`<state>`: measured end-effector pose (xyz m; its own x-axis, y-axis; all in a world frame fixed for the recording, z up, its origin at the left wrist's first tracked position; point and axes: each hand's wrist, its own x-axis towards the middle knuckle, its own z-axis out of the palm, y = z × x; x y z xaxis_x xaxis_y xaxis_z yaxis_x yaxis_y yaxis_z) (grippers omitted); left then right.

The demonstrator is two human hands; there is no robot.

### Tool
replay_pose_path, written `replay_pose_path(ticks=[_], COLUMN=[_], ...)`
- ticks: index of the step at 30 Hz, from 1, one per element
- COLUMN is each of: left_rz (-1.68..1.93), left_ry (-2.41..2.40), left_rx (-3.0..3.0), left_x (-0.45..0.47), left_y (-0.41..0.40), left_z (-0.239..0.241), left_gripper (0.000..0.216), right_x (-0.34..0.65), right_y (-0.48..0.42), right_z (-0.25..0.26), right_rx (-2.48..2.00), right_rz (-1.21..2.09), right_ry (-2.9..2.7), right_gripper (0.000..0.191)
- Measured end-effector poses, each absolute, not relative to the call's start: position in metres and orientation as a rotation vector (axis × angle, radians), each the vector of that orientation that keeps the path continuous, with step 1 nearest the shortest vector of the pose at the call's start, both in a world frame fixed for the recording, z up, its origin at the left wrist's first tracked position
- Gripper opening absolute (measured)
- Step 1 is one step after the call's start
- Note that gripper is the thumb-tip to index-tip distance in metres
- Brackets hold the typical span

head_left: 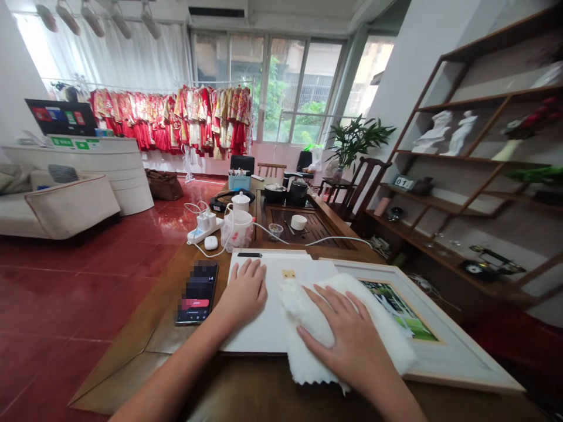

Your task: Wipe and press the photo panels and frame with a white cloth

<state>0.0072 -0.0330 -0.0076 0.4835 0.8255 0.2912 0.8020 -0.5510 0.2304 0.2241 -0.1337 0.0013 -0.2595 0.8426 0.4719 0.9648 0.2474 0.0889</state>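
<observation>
My left hand [245, 288] lies flat on the left part of a white board [251, 335], its fingers stretched toward the far edge. Under my right hand [345, 337] is a fluffy white cloth [308, 366] with a zigzag edge. The fingers of that hand are spread flat over it. The cloth covers part of the board and reaches over a picture frame [466, 358] on the right, partly hiding its photo [411, 310]. Near the board's far edge are a small gold-coloured fitting [288, 274] and a black strip [249, 255].
A phone [200, 299] lies left of the board. Beyond it stand a power strip [204, 228], a white earbud case [211, 242] and a mug [237, 228]. A white cable [334, 239] crosses behind the board near a tea tray [321, 225]. Shelves [466, 158] stand at right.
</observation>
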Motion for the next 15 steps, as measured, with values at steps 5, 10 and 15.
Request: replay_pose_path(ticks=[5,10,15], left_rz=[0.574,0.566,0.578], left_ry=[1.462,1.457,1.457], left_rx=[2.660,2.667,2.661], left_x=[0.008,0.009,0.008], left_y=[-0.033,-0.033,-0.033], left_z=[-0.008,-0.007,-0.007], left_gripper=[0.043,0.043,0.042], right_x=[0.225,0.223,0.222], right_y=[-0.097,-0.067,-0.077], right_z=[0.004,0.008,0.005], right_rx=[-1.720,-1.749,-1.750], right_rz=[-0.500,-0.481,-0.497], right_ry=[-2.162,-2.153,-2.145], right_gripper=[0.061,0.063,0.064])
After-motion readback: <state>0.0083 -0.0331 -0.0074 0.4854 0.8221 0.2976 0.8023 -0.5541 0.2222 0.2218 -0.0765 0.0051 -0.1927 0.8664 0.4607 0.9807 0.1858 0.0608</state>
